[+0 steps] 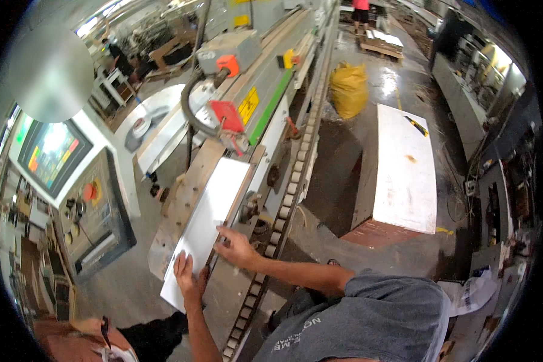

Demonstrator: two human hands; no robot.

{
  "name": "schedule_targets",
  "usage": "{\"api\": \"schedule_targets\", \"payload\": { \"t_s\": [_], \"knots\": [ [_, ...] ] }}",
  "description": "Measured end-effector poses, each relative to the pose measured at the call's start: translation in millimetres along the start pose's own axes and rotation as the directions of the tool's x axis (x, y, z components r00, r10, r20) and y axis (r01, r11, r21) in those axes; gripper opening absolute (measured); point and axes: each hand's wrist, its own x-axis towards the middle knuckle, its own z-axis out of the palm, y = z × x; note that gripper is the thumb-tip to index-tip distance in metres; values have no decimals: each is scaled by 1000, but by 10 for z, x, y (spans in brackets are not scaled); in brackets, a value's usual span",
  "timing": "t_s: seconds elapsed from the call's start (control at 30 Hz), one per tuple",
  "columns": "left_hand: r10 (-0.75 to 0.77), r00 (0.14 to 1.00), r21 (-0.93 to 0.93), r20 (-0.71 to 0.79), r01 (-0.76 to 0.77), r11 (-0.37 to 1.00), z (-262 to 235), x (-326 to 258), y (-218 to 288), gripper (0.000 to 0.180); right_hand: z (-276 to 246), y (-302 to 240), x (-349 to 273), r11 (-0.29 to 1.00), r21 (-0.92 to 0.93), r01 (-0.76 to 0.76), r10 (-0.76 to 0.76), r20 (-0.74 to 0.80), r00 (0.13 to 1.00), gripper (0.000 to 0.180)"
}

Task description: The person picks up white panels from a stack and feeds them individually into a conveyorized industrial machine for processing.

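A long, narrow white panel (208,208) lies along the wooden bed of a machine, its far end by the machine's head. My left hand (190,279) rests on the panel's near part, fingers stretched over its top face and thumb by the right edge. At the same right edge, farther up, is my right hand (238,248), its bent fingers apart and touching the edge. Neither hand closes around the panel. The machine head (229,123) has a red block, a yellow warning label and a green stripe.
Rollers of a conveyor (283,211) run along the machine's right side. Right of it stands a white-topped stack (404,175) bearing a yellow-black cutter (416,125). A yellow sack (348,90) sits beyond. A control panel (54,154) stands left; another person (111,341) is at lower left.
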Motion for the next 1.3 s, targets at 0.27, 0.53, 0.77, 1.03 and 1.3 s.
{"api": "schedule_targets", "payload": {
  "t_s": [0.27, 0.53, 0.77, 1.03, 1.3],
  "knots": [
    [-222, 972, -8, 82, 223, 975, 288, 413, 289, 57, -269, 488, 316, 979, 86, 183, -180, -46, 983, 61],
    [-151, 988, 15, -42, 152, 988, 953, 939, 614, 61, -1158, 623, 725, 962, 256, 97, -93, -28, 995, 50],
    [-106, 989, -29, -106, 104, 994, 1336, 1615, 820, 61, -1698, 714, 1173, 976, 182, 117, -109, -55, 993, 55],
    [-89, 996, -20, 7, 89, 996, 1895, 2130, 823, 66, -1940, 308, 966, 975, 193, 111, -110, -17, 994, 41],
    [-78, 926, -262, -370, -24, 965, 1729, 2116, 2014, 47, -2853, 498, -520, 974, -194, 119, -41, 367, 930, 28]
  ]
}}
